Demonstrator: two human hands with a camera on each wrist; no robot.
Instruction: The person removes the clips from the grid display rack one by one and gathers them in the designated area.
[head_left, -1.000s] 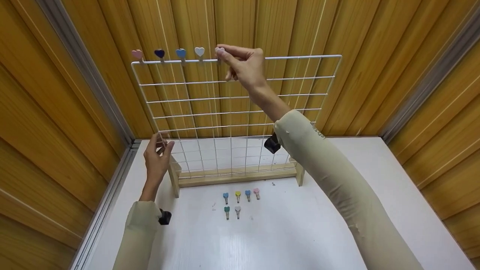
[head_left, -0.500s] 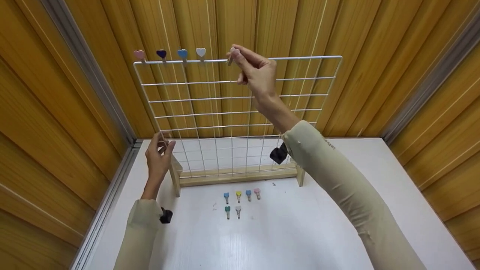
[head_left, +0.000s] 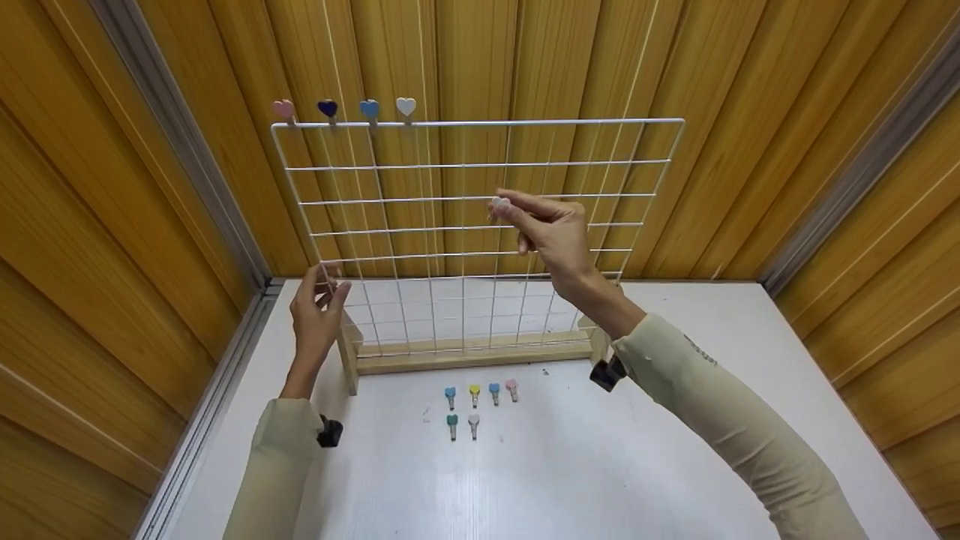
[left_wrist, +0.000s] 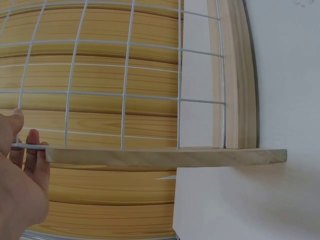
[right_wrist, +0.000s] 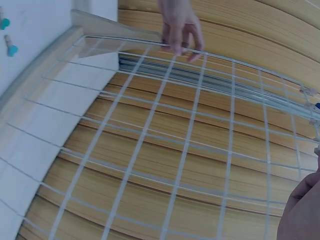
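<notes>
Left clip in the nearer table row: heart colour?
The clip's heart is green; the head view shows it best.

Yellow-brown wood-look panelling on three sides — back wall (head_left: 525, 45), left wall (head_left: 112, 262) and right wall (head_left: 892, 277) — with dark seams and thin pale streaks running along the boards. Grey metal strips sit in both rear corners, left strip (head_left: 172, 112) and right strip (head_left: 866, 165), plus a grooved metal rail (head_left: 204, 420) along the left edge of the white work surface (head_left: 555, 465). Lighting's bright — soft glare (head_left: 461, 487) on the white, near front centre, light source out of shot.
</notes>
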